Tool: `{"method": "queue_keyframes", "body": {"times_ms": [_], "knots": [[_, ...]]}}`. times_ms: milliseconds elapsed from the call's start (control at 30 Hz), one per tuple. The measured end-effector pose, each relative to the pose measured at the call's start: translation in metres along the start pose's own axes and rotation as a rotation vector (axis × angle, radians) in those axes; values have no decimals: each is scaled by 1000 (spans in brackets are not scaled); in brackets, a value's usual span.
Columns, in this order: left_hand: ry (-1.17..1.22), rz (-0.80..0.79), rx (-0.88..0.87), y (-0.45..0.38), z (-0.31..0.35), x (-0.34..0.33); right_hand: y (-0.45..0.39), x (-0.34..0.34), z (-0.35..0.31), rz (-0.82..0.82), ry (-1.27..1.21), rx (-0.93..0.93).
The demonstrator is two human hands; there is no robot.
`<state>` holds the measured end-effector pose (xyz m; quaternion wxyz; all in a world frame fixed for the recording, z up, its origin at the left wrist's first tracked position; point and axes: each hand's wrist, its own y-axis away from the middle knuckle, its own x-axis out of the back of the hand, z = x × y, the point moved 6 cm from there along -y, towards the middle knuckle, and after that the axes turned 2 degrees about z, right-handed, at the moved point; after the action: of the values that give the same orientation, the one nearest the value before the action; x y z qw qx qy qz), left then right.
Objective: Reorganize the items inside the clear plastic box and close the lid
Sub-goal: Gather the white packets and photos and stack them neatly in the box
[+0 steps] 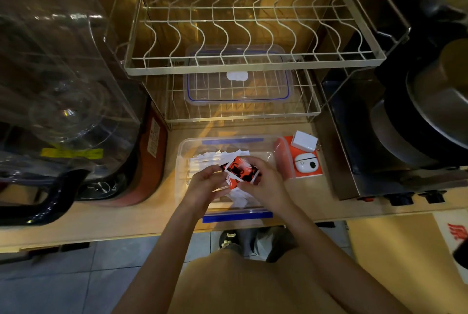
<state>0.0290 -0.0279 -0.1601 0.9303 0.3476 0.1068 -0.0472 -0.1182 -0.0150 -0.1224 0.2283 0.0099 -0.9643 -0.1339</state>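
Observation:
The clear plastic box with blue clips sits open on the wooden counter, holding several white paper packets. Both hands are over the box. My left hand and my right hand together grip a bundle of red, black and white sachets. The clear lid with a blue seal lies apart on the lower wire rack behind the box.
An orange card right of the box carries a white charger and a white earbud case. A wire dish rack stands behind. A clear appliance is left, stacked pans on a stove right.

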Motion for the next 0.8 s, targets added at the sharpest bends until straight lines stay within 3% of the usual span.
{"method": "queue_keyframes", "body": {"times_ms": [167, 467, 800], "knots": [[-18, 77, 9, -2, 5, 7, -12, 14, 3, -65, -28, -71], [-136, 4, 58, 1, 3, -7, -11, -11, -9, -341, 477, 211], [-108, -75, 55, 5, 1, -11, -12, -20, -11, -307, 581, 275]]}}
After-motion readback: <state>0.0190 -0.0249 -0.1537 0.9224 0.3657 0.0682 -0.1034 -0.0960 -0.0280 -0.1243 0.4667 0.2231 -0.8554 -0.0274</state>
